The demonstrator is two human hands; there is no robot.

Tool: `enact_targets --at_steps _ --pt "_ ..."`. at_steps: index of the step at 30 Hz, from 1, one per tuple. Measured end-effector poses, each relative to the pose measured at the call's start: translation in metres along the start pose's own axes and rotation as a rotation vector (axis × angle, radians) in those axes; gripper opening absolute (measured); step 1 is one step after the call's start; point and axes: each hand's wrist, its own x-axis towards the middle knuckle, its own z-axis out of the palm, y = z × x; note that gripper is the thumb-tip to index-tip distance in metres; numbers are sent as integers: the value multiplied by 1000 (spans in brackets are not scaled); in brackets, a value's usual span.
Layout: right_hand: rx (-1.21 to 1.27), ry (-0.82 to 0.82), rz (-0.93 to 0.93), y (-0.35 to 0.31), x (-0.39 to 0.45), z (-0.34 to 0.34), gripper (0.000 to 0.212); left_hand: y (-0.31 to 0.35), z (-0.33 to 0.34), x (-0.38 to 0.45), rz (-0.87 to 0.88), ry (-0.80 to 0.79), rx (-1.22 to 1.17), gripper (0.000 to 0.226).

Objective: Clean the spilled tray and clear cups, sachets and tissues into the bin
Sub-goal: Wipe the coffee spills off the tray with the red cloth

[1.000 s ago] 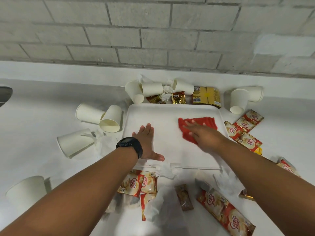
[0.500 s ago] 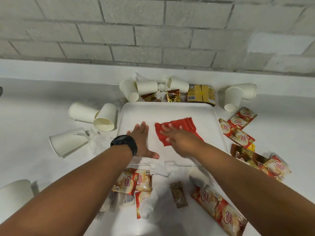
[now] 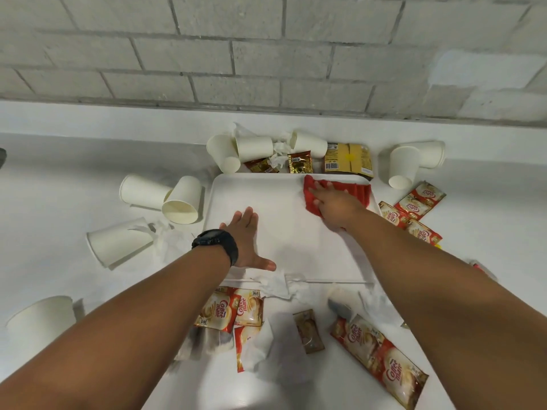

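A white tray (image 3: 284, 238) lies on the white counter in front of me. My right hand (image 3: 333, 204) presses flat on a red cloth (image 3: 356, 190) at the tray's far right corner. My left hand (image 3: 247, 239), with a black watch on its wrist, lies flat and open on the tray's near left part. White paper cups lie tipped around the tray: two at the left (image 3: 180, 199), one nearer me (image 3: 118, 241), several behind the tray (image 3: 254, 147), two at the far right (image 3: 404, 165). Coffee-mate sachets (image 3: 231, 310) and crumpled tissues (image 3: 275, 287) are scattered by the near edge.
More sachets lie right of the tray (image 3: 414, 204) and at the near right (image 3: 376, 359). A yellow packet (image 3: 347, 159) lies behind the tray. Another cup (image 3: 40, 324) sits at the near left. A grey block wall (image 3: 266, 54) backs the counter. No bin shows.
My right hand has slid the red cloth from the tray's middle to its far right corner. My left hand has stayed flat on the tray.
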Motion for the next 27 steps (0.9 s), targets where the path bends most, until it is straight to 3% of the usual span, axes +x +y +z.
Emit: enact_targets --at_steps 5,12,15,17,22,27 --pt "129 -25 -162 -31 -32 13 50 0 -1 0 -12 -9 1 130" --pt "102 -149 -382 -20 -90 22 50 0 -3 -2 -6 -9 8 131" --pt "121 -229 -304 0 -94 19 56 0 -1 -1 -3 4 28 131" --pt "80 -195 -207 13 -92 14 67 0 -1 -1 5 10 42 130" --pt "35 -87 50 34 -64 -15 50 0 -1 -1 14 1 53 129" --pt "-28 -59 95 33 -33 -30 44 0 0 1 9 -4 50 129"
